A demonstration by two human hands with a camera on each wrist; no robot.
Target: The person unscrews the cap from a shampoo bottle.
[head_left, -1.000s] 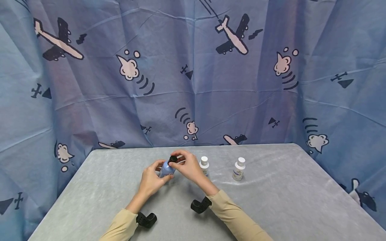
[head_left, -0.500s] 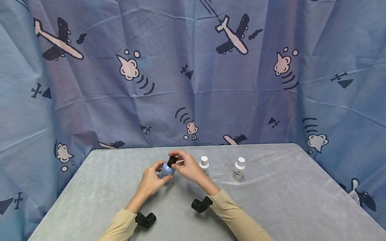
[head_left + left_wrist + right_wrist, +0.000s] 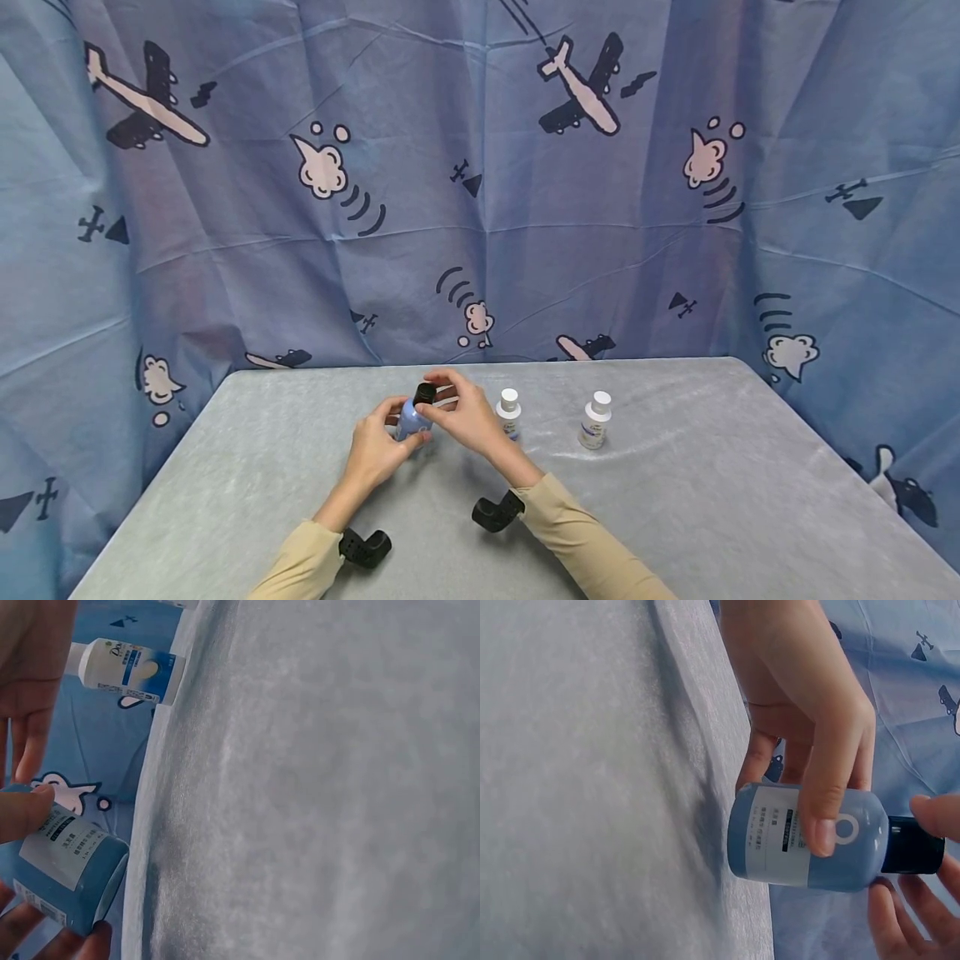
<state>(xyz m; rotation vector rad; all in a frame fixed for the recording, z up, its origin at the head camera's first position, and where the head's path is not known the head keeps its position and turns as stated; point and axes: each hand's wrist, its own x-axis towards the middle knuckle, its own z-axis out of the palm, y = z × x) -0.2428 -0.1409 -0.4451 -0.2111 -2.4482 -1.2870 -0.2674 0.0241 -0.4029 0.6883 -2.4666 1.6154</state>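
A small blue bottle [image 3: 412, 423] with a white printed label is in my left hand [image 3: 372, 447], which grips its body. In the right wrist view the left thumb lies across the label, with other fingers behind the bottle. My right hand [image 3: 468, 414] pinches the black cap [image 3: 915, 845], which sits on the bottle's neck. The bottle leans slightly to the right in the head view. In the left wrist view the bottle's base faces the table, while its neck and cap are out of frame.
Two white bottles with white caps stand on the grey-covered table [image 3: 675, 517]: the nearer one [image 3: 507, 408] just right of my right hand, the other [image 3: 596, 421] farther right. A blue curtain [image 3: 420, 192] with airplane prints hangs behind the table's far edge.
The right fingers have shifted their hold around the cap, moving in and back out. The bottle has risen slightly and moved a little left. The white bottles have stayed in place.
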